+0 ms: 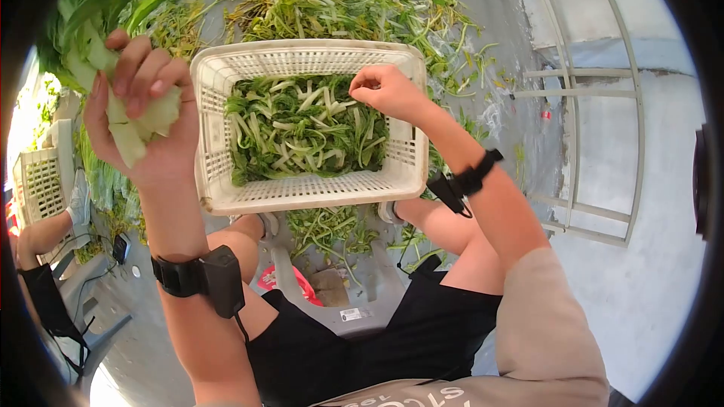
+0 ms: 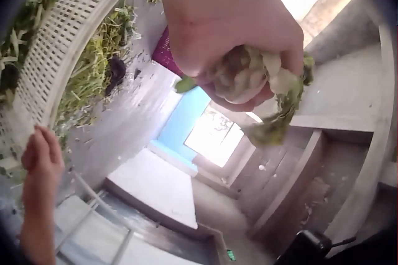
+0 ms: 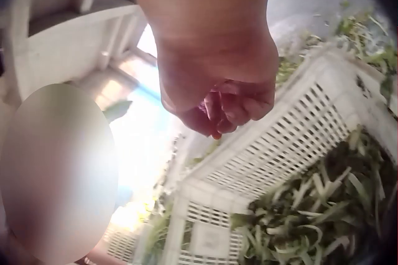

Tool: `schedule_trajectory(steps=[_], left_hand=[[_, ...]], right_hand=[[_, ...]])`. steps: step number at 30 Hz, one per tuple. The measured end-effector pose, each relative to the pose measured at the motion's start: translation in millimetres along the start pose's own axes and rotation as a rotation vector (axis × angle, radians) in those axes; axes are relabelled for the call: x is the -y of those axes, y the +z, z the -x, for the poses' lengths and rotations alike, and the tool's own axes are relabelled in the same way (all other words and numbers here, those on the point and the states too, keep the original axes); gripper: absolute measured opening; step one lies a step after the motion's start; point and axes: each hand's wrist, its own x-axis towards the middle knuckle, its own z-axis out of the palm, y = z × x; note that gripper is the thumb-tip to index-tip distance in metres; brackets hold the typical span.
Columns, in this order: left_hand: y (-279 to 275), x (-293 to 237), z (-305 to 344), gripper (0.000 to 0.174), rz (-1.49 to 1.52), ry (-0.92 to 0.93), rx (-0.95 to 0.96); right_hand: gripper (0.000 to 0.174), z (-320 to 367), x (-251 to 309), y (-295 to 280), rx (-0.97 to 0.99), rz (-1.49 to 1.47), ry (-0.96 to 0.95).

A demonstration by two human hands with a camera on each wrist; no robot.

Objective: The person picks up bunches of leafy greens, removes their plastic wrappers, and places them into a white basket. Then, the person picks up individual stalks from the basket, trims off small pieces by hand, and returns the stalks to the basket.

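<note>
My left hand (image 1: pixel 147 105), raised left of the crate, grips a leafy green vegetable (image 1: pixel 83 49) by its pale stem end. Its leaves blur toward the upper left of the head view; in the left wrist view the pale base (image 2: pixel 239 78) shows between the fingers. Over the right side of the white plastic crate (image 1: pixel 317 200) is my right hand (image 1: pixel 392 94), fingers curled and thumb close to the index finger. Nothing shows between those fingers in the right wrist view. Cut green leaves and pale stalks (image 1: pixel 309 128) cover the crate's bottom.
Loose trimmings (image 1: pixel 332 0) lie heaped on the floor beyond the crate, with more stalks (image 1: pixel 332 230) below it. A metal frame (image 1: pixel 637 105) stands at right. Another person's arm (image 1: pixel 45 237) and a second crate (image 1: pixel 39 181) are at far left.
</note>
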Motion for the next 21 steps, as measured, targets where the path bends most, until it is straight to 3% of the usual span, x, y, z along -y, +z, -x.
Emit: schedule_trajectory(steps=[2, 6, 7, 8, 11, 13, 14, 16, 21], left_hand=[[-3.9, -15.8, 7.7, 0.033, 0.0, 0.1, -0.232], [-18.7, -18.7, 20.1, 0.032, -0.061, 0.113, -0.567], [-22.9, -17.6, 24.0, 0.029, -0.062, 0.115, -0.6], [-23.4, -18.3, 24.3, 0.029, -0.076, 0.134, -0.608], [-23.0, -13.7, 23.8, 0.028, -0.087, 0.03, -0.483], [-21.0, -12.2, 21.7, 0.028, -0.098, 0.027, -0.485], [-21.0, -11.9, 18.4, 0.028, -0.109, 0.026, -0.465], [-19.7, -8.8, 19.3, 0.027, -0.125, 0.023, -0.476], [-21.1, 0.0, 24.5, 0.025, -0.187, -0.002, -0.58]], right_hand=[[0.019, -29.6, -47.1, 19.1, 0.016, 0.127, 0.017], [0.024, -60.9, -91.6, 56.4, 0.224, 0.813, 0.129], [0.026, -72.8, -102.1, 68.4, 0.377, 0.938, 0.197], [0.028, -76.8, -108.8, 83.2, 0.406, 0.958, 0.211], [0.04, -84.4, -125.1, 114.4, 0.525, 1.102, 0.086], [0.055, -83.2, -139.2, 128.1, 0.287, 1.158, -0.104], [0.055, -89.6, -146.3, 130.9, 0.292, 1.161, -0.114], [0.061, -94.6, -155.8, 139.6, 0.078, 1.074, -0.282], [0.057, -101.6, -149.1, 146.4, 0.147, 1.019, -0.108]])
